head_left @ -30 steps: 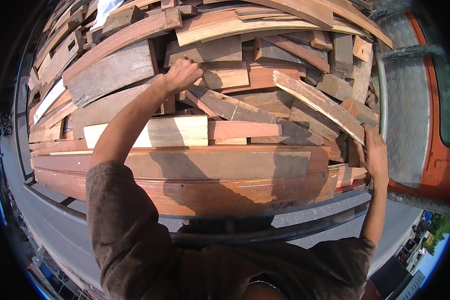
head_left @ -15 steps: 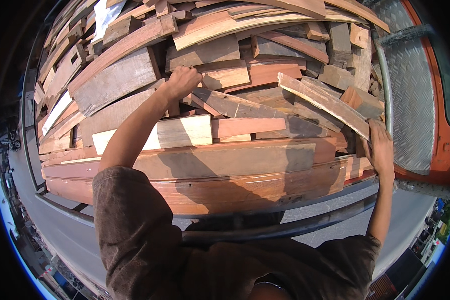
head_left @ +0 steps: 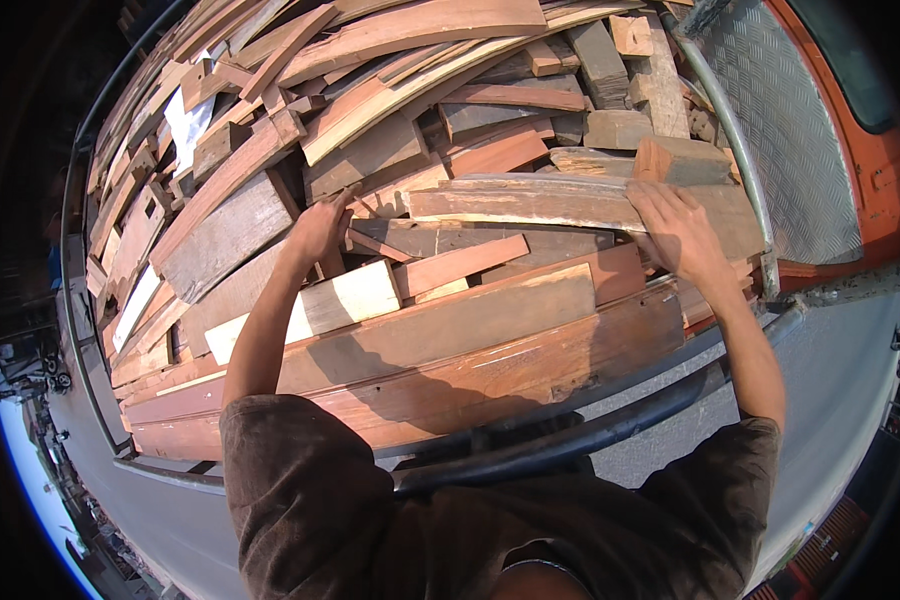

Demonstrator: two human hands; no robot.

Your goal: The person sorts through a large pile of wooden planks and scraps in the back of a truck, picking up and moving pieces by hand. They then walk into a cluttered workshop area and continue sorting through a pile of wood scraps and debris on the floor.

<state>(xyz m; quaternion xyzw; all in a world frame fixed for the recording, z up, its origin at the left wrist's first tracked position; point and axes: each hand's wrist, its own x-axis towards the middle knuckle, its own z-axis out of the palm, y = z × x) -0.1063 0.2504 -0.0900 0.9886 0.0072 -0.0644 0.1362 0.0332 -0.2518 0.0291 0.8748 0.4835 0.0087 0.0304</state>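
While both arms reach into the timber pile (head_left: 270, 225), left hand (head_left: 317, 230) grips a plank end at 11 o'clock; right hand (head_left: 678, 232) lies flat, fingers together, on the long weathered plank (head_left: 530, 203) at 1 o'clock

An orange vehicle body (head_left: 875, 190) with a grey checker plate (head_left: 805, 130) fills the upper right of the frame. A black rail (head_left: 590, 435) crosses the lower middle. Grey road (head_left: 840, 370) lies at right and lower left. A white scrap (head_left: 185, 120) sits upper left.
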